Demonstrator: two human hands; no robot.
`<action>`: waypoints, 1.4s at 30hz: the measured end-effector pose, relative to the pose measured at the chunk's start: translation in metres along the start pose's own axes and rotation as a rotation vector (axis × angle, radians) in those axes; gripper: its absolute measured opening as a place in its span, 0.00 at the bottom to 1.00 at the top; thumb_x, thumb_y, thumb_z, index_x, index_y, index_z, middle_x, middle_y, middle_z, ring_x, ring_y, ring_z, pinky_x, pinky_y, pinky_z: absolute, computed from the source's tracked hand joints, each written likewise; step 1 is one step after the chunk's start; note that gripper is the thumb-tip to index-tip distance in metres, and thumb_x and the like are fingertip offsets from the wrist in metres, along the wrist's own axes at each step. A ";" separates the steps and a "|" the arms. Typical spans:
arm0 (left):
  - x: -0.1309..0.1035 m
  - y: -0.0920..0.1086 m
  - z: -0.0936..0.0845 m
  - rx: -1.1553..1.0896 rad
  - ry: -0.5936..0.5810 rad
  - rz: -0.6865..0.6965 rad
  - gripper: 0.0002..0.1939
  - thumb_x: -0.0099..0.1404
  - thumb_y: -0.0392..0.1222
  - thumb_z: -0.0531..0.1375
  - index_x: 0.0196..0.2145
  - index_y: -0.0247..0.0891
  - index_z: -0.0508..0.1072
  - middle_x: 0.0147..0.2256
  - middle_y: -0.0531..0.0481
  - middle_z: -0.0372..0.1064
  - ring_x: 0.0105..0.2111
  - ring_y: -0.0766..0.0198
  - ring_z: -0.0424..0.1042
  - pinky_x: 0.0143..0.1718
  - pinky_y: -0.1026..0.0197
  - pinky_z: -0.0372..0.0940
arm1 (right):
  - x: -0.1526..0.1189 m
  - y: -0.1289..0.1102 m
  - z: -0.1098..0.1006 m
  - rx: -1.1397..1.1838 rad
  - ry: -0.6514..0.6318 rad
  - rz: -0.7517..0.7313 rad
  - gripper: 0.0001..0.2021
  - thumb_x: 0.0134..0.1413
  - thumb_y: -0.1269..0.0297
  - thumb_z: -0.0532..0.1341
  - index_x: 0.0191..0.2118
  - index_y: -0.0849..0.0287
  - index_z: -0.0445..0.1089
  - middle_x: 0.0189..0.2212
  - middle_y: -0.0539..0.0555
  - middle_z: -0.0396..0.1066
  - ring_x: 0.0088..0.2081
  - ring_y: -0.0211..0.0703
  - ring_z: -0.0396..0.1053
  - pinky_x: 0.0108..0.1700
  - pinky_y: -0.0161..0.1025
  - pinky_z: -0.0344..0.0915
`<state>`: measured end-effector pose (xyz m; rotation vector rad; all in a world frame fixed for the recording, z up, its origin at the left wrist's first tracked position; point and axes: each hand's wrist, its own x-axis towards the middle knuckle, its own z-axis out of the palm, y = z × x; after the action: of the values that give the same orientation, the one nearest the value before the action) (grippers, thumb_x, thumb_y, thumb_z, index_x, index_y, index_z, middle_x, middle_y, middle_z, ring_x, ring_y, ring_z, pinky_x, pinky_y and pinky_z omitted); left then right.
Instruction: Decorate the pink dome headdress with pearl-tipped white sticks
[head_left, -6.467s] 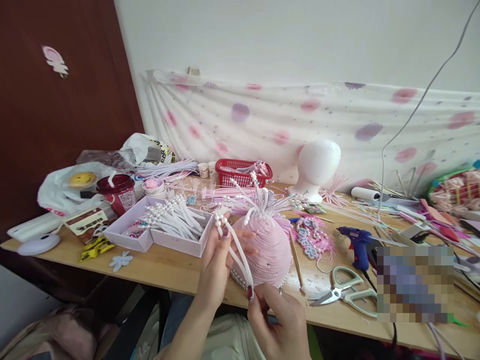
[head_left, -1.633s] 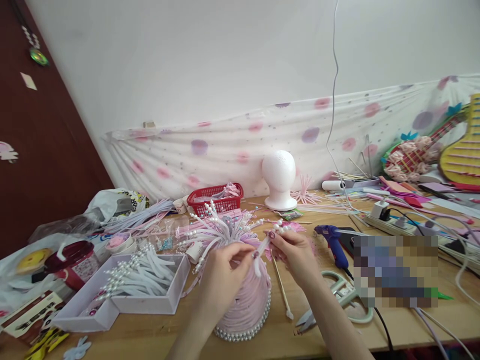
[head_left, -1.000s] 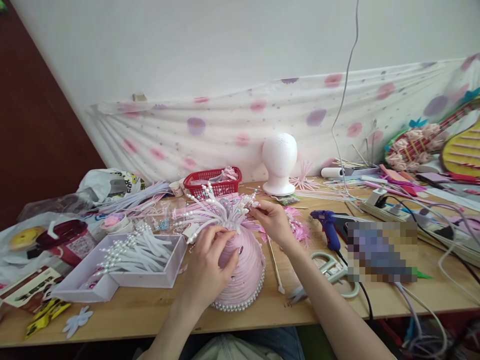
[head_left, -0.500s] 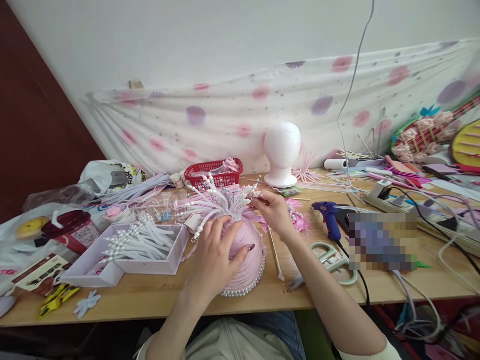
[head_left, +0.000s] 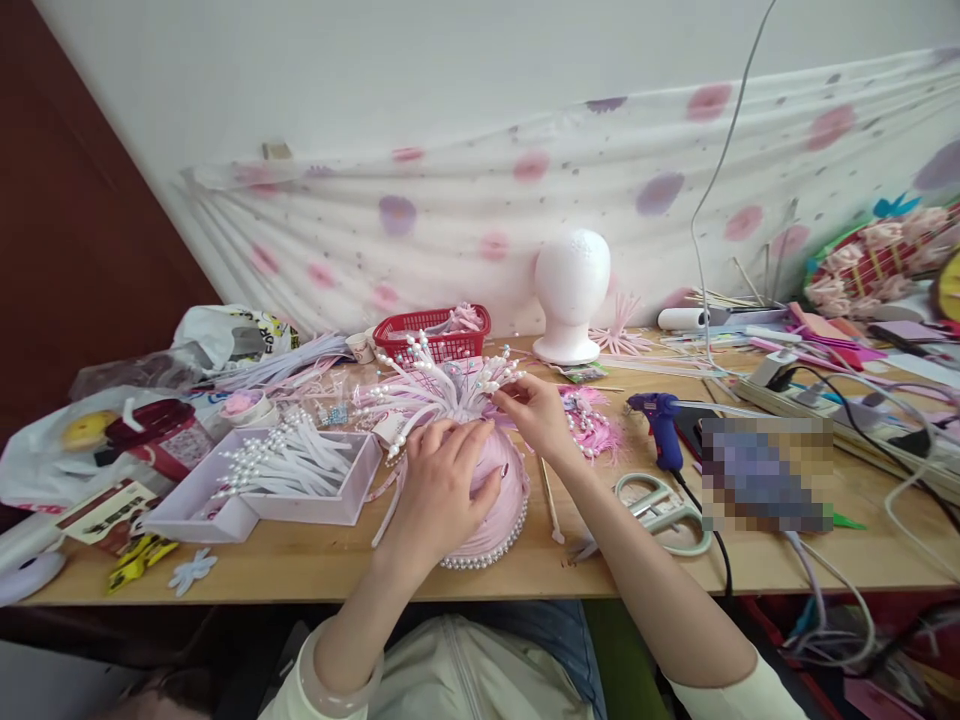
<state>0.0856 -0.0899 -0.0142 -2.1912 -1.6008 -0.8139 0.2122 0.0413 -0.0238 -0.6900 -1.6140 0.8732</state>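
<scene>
A pink dome-shaped headpiece [head_left: 501, 500] with a pearl-bead rim stands on the wooden table [head_left: 315, 560] near its front edge. White strips tipped with pearls [head_left: 439, 385] fan out from its top. My left hand [head_left: 442, 490] lies flat over the dome's near side, pressing on it. My right hand [head_left: 536, 415] pinches one pearl-tipped strip at the crown, on the right side of the fan.
A lilac tray of pearl strips [head_left: 285, 470] sits left of the dome. Behind are a red basket [head_left: 433, 338] and a white foam head [head_left: 571, 295]. Right of the dome lie a thin stick [head_left: 547, 490], scissors [head_left: 660, 512], a blue glue gun [head_left: 656, 428] and cables [head_left: 840, 400].
Earlier I held a loose pearl strip in both hands above the dome. That strip now sits at the crown under my right fingers, and my left hand has settled on the dome.
</scene>
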 end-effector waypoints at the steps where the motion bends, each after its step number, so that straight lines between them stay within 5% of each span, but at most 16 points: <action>1: 0.000 0.001 0.001 0.009 0.011 0.000 0.21 0.66 0.42 0.56 0.56 0.37 0.68 0.52 0.44 0.72 0.51 0.48 0.64 0.54 0.44 0.56 | -0.001 -0.001 0.000 0.000 0.004 -0.002 0.07 0.49 0.61 0.63 0.27 0.59 0.72 0.25 0.52 0.75 0.28 0.42 0.71 0.33 0.37 0.66; 8: -0.006 0.006 0.011 0.011 0.125 -0.017 0.18 0.67 0.40 0.54 0.53 0.33 0.69 0.54 0.40 0.69 0.53 0.49 0.64 0.56 0.45 0.59 | -0.009 -0.004 -0.005 0.076 0.041 -0.070 0.06 0.49 0.62 0.64 0.31 0.58 0.76 0.30 0.53 0.78 0.32 0.45 0.73 0.37 0.39 0.68; 20: -0.002 0.008 0.010 0.069 0.138 0.009 0.16 0.66 0.39 0.55 0.50 0.34 0.72 0.50 0.43 0.73 0.50 0.50 0.67 0.52 0.45 0.61 | -0.016 -0.005 -0.013 -0.007 0.019 -0.122 0.06 0.52 0.63 0.63 0.30 0.58 0.75 0.29 0.52 0.77 0.33 0.44 0.72 0.38 0.38 0.65; 27: -0.002 0.009 0.011 0.036 0.196 0.002 0.16 0.64 0.39 0.56 0.48 0.34 0.73 0.48 0.44 0.75 0.49 0.51 0.68 0.51 0.46 0.63 | -0.020 -0.004 -0.012 -0.081 0.005 -0.323 0.05 0.53 0.65 0.63 0.30 0.55 0.77 0.31 0.51 0.78 0.36 0.44 0.72 0.41 0.40 0.66; 42: -0.002 0.013 0.004 0.239 0.065 0.094 0.16 0.69 0.39 0.52 0.48 0.31 0.73 0.47 0.43 0.75 0.48 0.50 0.67 0.53 0.46 0.59 | -0.012 0.008 0.004 -0.194 0.111 -0.264 0.08 0.54 0.61 0.62 0.31 0.57 0.78 0.26 0.51 0.75 0.27 0.39 0.64 0.31 0.36 0.60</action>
<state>0.0987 -0.0935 -0.0169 -2.0329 -1.4693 -0.6247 0.2105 0.0353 -0.0371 -0.6291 -1.6579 0.4838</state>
